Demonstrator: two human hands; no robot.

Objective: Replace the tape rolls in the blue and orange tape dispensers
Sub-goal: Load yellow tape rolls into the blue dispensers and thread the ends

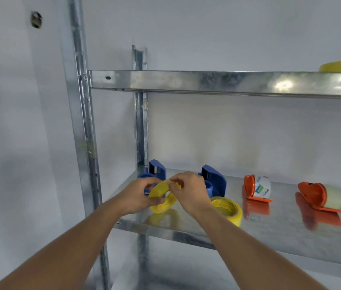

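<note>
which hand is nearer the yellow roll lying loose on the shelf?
Right. The right hand sits just beside the loose yellow roll; the left hand is farther left, gripping the other roll.

On the shelf [280,233], two dispensers [158,171] [214,181] stand near its left back corner; a tape roll [228,210] lies before them, two more dispensers [256,189] [320,195] rightward.
</note>
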